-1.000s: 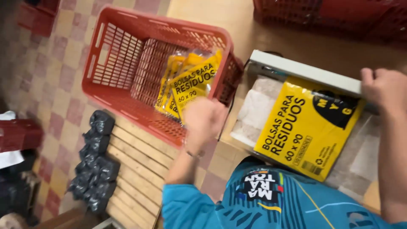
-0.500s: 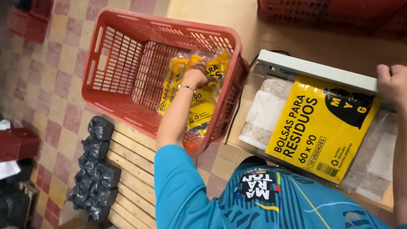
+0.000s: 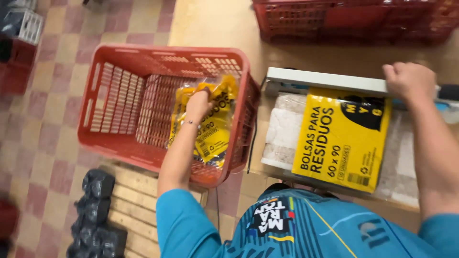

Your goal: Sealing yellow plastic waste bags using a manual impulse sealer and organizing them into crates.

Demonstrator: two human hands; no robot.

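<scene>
My left hand (image 3: 198, 102) reaches down into the red plastic crate (image 3: 165, 64) on the floor, fingers closed on the top edge of a yellow packet (image 3: 217, 126) that lies on the small pile of like packets in the crate's right half, against the right-hand wall. The packet sits directly under and just right of the hand, touching it; the crate's left half shows only its slatted bottom. A thin bracelet rings that wrist. My right hand (image 3: 409, 79) is curled shut over the long white bar of the heat sealer (image 3: 325, 79) on the worktop (image 3: 215, 24), near the bar's right end. Under that bar, just left of and below the hand, lies a large yellow bag pack (image 3: 342, 136) with black print, flat, its upper edge tucked beneath the bar, resting on clear plastic film (image 3: 284, 129) that spreads out to both sides. The two hands are well apart, the crate's right wall and the sealer's left end between them. Also in view: a second red crate (image 3: 354, 19) at the far edge of the worktop, a wooden pallet (image 3: 136, 200) on the chequered floor tiles, black rolls (image 3: 95, 210) stacked at the pallet's left edge, my blue shirt (image 3: 306, 229) at the bottom.
</scene>
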